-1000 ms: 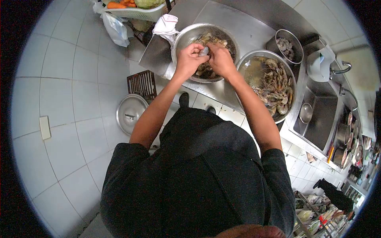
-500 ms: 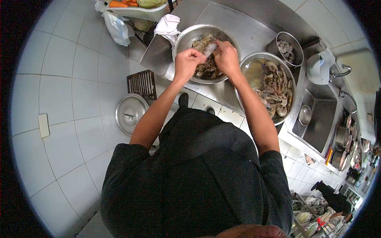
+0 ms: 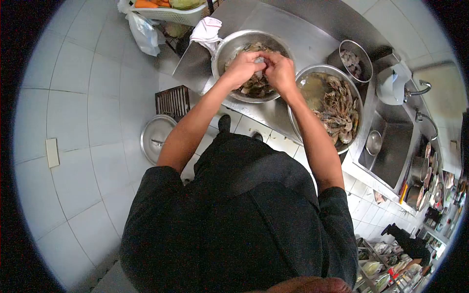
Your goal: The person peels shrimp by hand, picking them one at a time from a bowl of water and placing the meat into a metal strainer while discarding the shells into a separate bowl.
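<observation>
My left hand (image 3: pixel 240 70) and my right hand (image 3: pixel 280 73) meet over a metal bowl (image 3: pixel 254 37). Their fingers are pinched together around a pale, partly hidden shrimp (image 3: pixel 259 73). Shrimp shells and heads (image 3: pixel 257 89) lie below in the same bowl. Just to the right, under my right forearm, a second metal bowl (image 3: pixel 360 110) holds whole shrimp (image 3: pixel 338 105) in cloudy liquid. Beyond it, a smaller metal pot (image 3: pixel 337 60) contains pale peeled shrimp (image 3: pixel 351 62).
A white cloth (image 3: pixel 206 31) lies at the steel counter's left end, near a vegetable basket (image 3: pixel 183 16). To the right is a sink (image 3: pixel 391 151) with taps (image 3: pixel 420 89). A pot lid (image 3: pixel 155 139) rests low by the wall. Another person (image 3: pixel 410 244) is at lower right.
My hands have come closer together, the left moving right and upward against the right. The shrimp, plainly visible between them before, is now mostly covered by fingers.
</observation>
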A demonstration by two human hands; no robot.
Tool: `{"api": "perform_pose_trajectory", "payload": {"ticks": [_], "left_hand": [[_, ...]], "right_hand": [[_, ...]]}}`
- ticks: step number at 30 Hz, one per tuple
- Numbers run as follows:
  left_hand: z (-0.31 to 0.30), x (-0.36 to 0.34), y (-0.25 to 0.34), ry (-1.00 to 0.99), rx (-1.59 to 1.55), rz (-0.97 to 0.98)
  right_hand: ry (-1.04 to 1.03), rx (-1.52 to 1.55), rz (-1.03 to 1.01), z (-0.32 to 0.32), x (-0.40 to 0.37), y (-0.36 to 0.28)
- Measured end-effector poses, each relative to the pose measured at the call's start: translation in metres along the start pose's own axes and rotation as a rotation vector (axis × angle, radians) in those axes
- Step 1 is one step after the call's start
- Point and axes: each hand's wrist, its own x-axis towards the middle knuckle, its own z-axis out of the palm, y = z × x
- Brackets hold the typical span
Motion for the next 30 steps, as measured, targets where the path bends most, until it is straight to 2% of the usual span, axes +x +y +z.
{"api": "perform_pose_trajectory", "payload": {"ticks": [2, 6, 9, 15, 20, 22, 25, 27, 30], "left_hand": [[0.002, -0.004, 0.000, 0.037, 0.155, 0.059], [0.003, -0.003, -0.015, 0.093, -0.016, 0.054], [0.003, -0.009, -0.018, 0.169, -0.093, 0.031], [-0.012, -0.035, -0.005, 0.202, -0.328, -0.068], [-0.025, -0.035, -0.018, 0.238, -0.530, -0.094], [-0.025, -0.035, -0.019, 0.221, -0.613, -0.093], [-0.026, -0.030, -0.025, 0.152, -0.695, -0.093], [-0.026, -0.027, -0.031, 0.090, -0.730, -0.120], [-0.020, -0.025, -0.038, 0.135, -0.707, -0.127]], "right_hand": [[-0.010, -0.021, 0.040, 0.000, -0.001, -0.002], [0.083, 0.003, 0.001, 0.007, 0.000, 0.008], [0.043, -0.025, 0.035, 0.008, 0.001, 0.005], [0.031, 0.019, 0.209, 0.004, 0.016, 0.018], [-0.136, -0.163, -0.191, 0.005, 0.019, 0.012], [-0.215, -0.179, -0.301, 0.004, 0.014, -0.014], [-0.334, -0.293, -0.313, 0.021, 0.007, -0.009], [-0.305, -0.321, -0.317, 0.021, 0.001, -0.007], [-0.284, -0.310, -0.295, 0.020, -0.006, -0.007]]}}
